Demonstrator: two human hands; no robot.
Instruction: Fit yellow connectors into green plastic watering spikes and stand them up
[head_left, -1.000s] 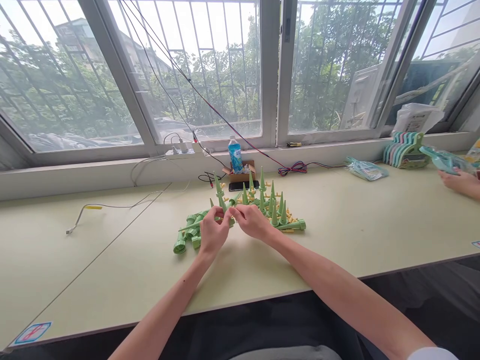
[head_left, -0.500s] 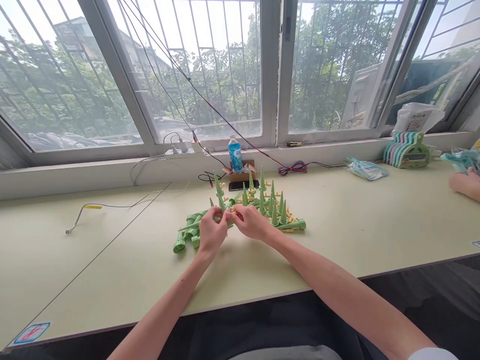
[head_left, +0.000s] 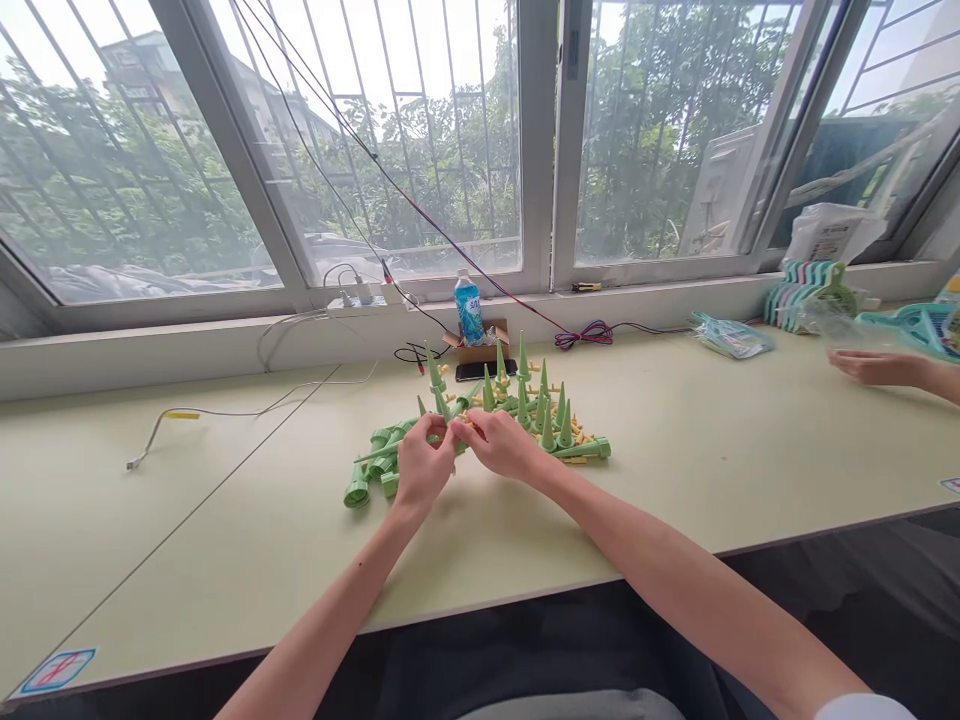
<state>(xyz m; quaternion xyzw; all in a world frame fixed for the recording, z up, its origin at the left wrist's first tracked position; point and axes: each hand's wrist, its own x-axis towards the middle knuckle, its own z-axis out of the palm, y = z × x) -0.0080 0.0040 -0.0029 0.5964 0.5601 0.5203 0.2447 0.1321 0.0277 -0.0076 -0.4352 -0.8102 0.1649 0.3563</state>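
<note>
My left hand (head_left: 426, 462) is closed, thumb and fingers pinched round a green plastic watering spike (head_left: 442, 405) whose pointed end shows above the fingers. My right hand (head_left: 495, 440) meets it fingertip to fingertip, pinching at the same spot. A bit of yellow shows by the right fingertips, but the fingers hide most of what they grip. Left of my hands lie several green spikes (head_left: 357, 490) on their sides. Behind and to the right, more green spikes (head_left: 565, 425) stand point up among small yellow plastic pieces (head_left: 579, 437).
A blue-labelled bottle (head_left: 469, 310) and a dark phone (head_left: 486, 370) are behind the pile, beside a small cardboard box (head_left: 495, 350). Coiled cable (head_left: 585, 335) lies by the sill. At the right, another person's hand (head_left: 877, 367) is near a clear bag and teal plastic items (head_left: 911, 325).
My two hands keep nearly the same pose at the same spot. The other person's hand has moved left across the table, and a clear bag now shows beside it.
</note>
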